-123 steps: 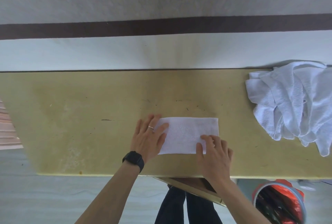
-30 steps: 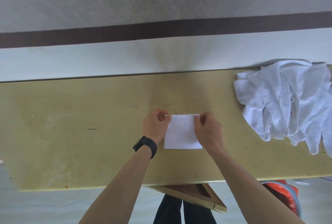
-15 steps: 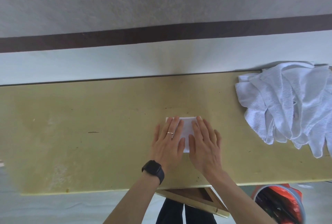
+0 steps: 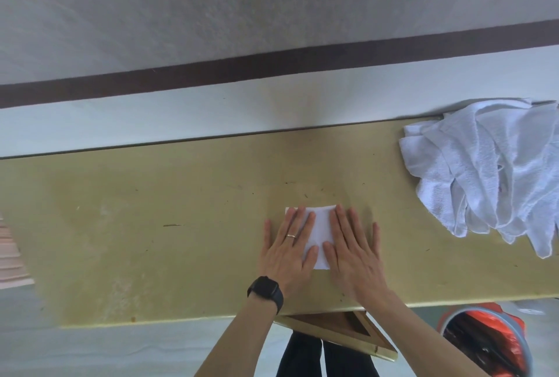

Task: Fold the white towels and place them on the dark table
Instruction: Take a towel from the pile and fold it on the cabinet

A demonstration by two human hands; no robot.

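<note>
A small folded white towel (image 4: 321,227) lies flat on the yellowish table (image 4: 151,225), near its front edge at the middle. My left hand (image 4: 287,248) presses flat on the towel's left part, fingers straight and spread, with a ring and a black watch at the wrist. My right hand (image 4: 352,248) lies flat on its right part, fingers straight. Most of the towel is hidden under both palms. A heap of loose white towels (image 4: 484,174) sits crumpled at the table's far right. No dark table is visible.
A wall with a dark stripe (image 4: 272,65) runs behind the table. A round bin with a red and black bag (image 4: 484,343) stands on the floor at the lower right. A wooden frame (image 4: 335,331) shows under the table's front edge.
The towel went from a long rectangle to a small square. One second ago both hands pinched its top corners; they then came down flat on it and stay pressing there.
</note>
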